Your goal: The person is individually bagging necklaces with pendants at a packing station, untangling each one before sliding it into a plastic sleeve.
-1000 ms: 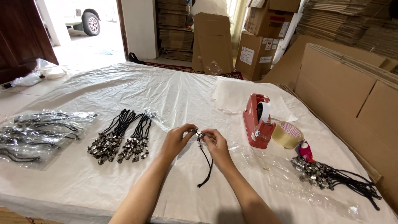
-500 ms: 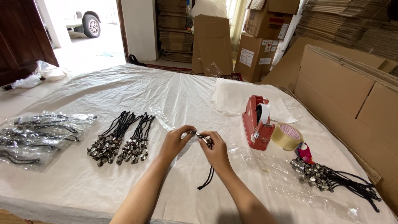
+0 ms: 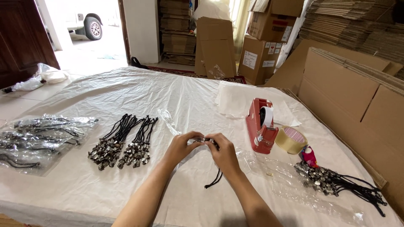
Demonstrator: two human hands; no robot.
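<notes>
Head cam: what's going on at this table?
A person's left hand and right hand meet over a plastic-covered table, both pinching one black cord charm whose cord dangles below. Two bunches of charms lie to the left, a red tape dispenser to the right.

Red tape dispenser beside a tape roll; two bunches of black corded pendants; flattened cardboard boxes.

I see two bare forearms, no sleeves on them. The left hand and right hand wear no gloves, rings or watch.
</notes>
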